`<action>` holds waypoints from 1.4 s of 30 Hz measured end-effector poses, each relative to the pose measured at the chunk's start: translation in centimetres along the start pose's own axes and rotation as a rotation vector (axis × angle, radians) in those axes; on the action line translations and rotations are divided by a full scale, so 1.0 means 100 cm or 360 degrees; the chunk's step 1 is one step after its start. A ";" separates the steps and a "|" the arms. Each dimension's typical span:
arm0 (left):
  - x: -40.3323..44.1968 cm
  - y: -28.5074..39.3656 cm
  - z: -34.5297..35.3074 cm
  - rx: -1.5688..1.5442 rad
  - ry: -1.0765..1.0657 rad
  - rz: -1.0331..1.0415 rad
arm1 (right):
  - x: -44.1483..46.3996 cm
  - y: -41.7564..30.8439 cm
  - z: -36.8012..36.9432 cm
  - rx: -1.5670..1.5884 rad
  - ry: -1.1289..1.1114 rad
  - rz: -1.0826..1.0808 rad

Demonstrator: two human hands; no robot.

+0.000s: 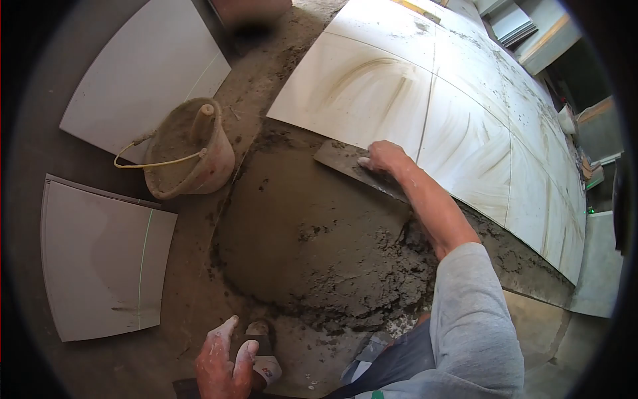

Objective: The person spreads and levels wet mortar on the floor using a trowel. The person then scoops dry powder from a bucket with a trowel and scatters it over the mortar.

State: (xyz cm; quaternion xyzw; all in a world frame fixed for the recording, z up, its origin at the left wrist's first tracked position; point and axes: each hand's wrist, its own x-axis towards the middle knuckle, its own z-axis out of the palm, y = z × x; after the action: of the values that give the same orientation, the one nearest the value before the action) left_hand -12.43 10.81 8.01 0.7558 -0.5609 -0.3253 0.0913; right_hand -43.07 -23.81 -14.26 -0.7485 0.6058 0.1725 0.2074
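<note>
My right hand (387,158) is closed on a long, flat plastering trowel (344,163) smeared with mortar. The blade lies along the edge of the laid white tiles (382,80), at the border of the mortar bed (286,206). How the trowel's handle sits in my fingers is hidden by the hand. Grey and damp, the bed is smooth on its left part and rough and crumbly towards my knees. My left hand (224,362), dusted with white, hangs low in front with its fingers apart and nothing in them, above my shoe.
A bucket (222,159) with a yellowish handle stands left of the bed, with mortar and a wooden-looking handle inside. Loose large tiles (100,259) lie at the left, more tiles (146,66) behind them. A yellow level (419,10) rests on the far laid tiles. Thin green lines cross the loose tiles.
</note>
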 end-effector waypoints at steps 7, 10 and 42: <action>-0.006 0.024 0.026 0.0100 0.0082 0.0067 | -0.063 0.090 0.025 -0.0033 -0.0072 0.0114; -0.009 0.030 0.033 0.0142 0.0093 0.0084 | -0.087 0.126 0.041 -0.0002 -0.0005 0.0122; 0.184 0.013 0.062 -0.0173 -0.0416 0.0912 | -0.353 0.043 0.046 0.1624 0.0345 0.1023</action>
State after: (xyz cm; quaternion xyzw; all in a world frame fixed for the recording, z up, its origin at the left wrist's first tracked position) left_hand -14.21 -4.93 -3.29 0.5130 -0.7397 -0.4100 0.1466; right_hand -54.59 7.28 -0.69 -0.3480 0.8250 -0.1625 0.4145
